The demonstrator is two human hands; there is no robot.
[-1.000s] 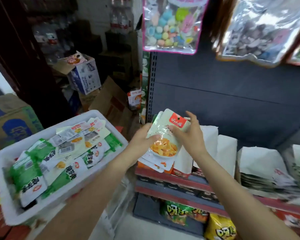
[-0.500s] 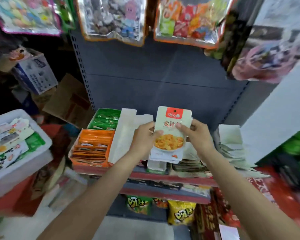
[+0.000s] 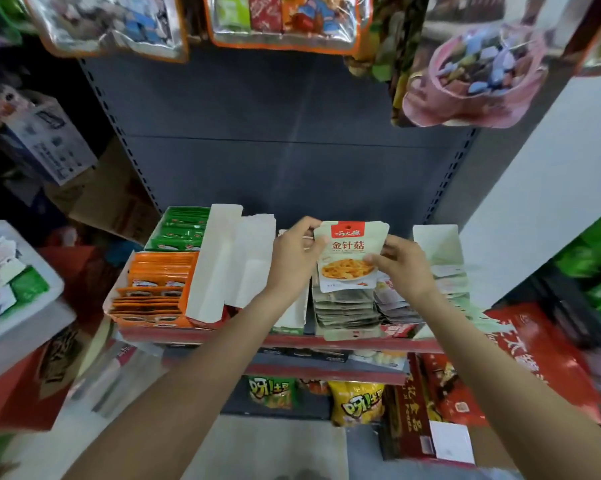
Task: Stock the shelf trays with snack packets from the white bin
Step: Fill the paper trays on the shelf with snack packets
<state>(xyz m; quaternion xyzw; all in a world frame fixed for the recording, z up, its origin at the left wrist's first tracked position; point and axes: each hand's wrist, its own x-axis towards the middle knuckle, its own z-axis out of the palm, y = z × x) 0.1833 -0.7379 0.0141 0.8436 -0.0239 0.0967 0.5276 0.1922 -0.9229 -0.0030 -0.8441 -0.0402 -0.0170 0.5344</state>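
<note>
I hold a pale green snack packet [image 3: 348, 258] with a red label and an orange food picture upright over the shelf. My left hand [image 3: 294, 256] grips its left edge and my right hand [image 3: 401, 263] pinches its right edge. Right below it stands a shelf tray with a row of matching pale packets [image 3: 346, 306]. The white bin [image 3: 22, 327] with several packets in it sits at the left edge of the view.
An orange tray [image 3: 153, 289] and a green tray [image 3: 183, 228] of packets stand at the shelf's left, with white cardboard dividers [image 3: 223, 261] between. The red shelf edge [image 3: 327, 341] runs below. Bags hang overhead [image 3: 285, 22]. Chip bags [image 3: 356, 400] fill the lower shelf.
The view swung right from the white bin to the shelf. Both hands carried the packet rightward and now hold it over the tray of matching pale packets.
</note>
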